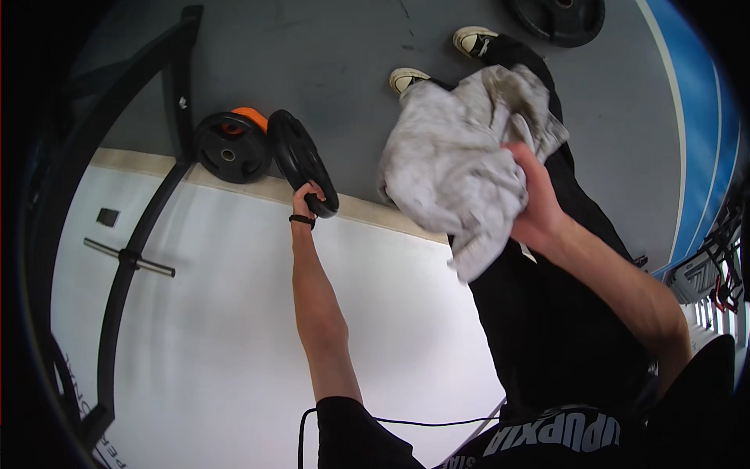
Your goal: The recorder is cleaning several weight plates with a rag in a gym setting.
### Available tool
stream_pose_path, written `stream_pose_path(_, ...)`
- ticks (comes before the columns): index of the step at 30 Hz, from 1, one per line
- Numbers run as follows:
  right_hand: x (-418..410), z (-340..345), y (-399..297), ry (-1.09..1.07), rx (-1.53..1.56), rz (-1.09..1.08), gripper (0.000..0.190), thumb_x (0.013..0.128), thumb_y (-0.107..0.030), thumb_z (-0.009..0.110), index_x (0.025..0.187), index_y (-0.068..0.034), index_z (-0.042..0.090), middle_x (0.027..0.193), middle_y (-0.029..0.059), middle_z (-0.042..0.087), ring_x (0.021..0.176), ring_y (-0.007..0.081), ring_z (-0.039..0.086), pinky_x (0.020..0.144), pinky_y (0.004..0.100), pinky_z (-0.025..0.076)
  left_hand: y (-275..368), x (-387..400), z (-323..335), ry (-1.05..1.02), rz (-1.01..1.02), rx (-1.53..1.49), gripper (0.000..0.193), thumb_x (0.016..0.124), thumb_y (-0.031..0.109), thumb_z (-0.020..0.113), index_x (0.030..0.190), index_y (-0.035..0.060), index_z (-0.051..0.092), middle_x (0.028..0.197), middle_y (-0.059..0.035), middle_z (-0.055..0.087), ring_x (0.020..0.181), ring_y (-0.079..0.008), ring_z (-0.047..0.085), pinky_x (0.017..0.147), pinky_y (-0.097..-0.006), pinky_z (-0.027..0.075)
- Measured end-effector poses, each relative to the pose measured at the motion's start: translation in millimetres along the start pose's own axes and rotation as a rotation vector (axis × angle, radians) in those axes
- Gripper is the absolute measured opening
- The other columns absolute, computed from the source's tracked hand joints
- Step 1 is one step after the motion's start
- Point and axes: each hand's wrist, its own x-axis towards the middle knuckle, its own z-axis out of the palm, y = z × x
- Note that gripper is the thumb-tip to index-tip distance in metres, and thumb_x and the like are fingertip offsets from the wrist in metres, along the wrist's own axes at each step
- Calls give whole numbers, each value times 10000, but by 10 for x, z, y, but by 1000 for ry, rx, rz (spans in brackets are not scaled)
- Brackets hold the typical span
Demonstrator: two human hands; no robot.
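My left hand (307, 198) reaches down beside the white wall and grips the near edge of a black weight plate (296, 153). The plate stands on its rim, slightly tilted, with its face turned to the side. In my right hand (538, 208) is a bunched, greyish-white cloth (448, 155) with dark smudges. The cloth hangs in front of my legs and covers part of them. It is apart from the plate.
Next to the held plate, another black weight plate (231, 149) leans near the wall, with an orange object (252, 116) partly hidden behind it. A black metal rack (126, 281) with a steel peg (155, 267) rises at left. A further weight plate (559, 20) lies on the grey floor.
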Motion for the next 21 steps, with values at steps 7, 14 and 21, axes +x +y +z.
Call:
stream_pose_path(7, 29, 74, 284, 220, -311, 133, 397, 865, -187, 638, 1204, -1, 546, 1099, 78, 625, 1018, 178, 615, 916, 325, 489, -504, 473, 26, -50, 3, 635, 279, 630, 200, 690, 574, 10, 493, 604, -88, 568, 557, -180, 542, 506, -331, 416)
stream_pose_path(14, 159, 246, 312, 339, -412, 249, 524, 840, -87, 676, 1309, 11, 462, 1221, 98, 569, 1115, 177, 565, 956, 321, 463, -1151, 639, 372, 78, -109, 775, 290, 653, 260, 733, 664, -18, 648, 617, -83, 646, 578, -166, 629, 581, -309, 486)
stream_pose_path(21, 221, 132, 410, 307, -641, 120, 542, 870, -133, 687, 1329, 10, 438, 1229, 97, 560, 1128, 186, 555, 974, 332, 453, -1458, 1133, 976, 223, -48, 753, 471, 624, 329, 771, 891, -47, 674, 880, -203, 708, 868, -340, 683, 785, -385, 519)
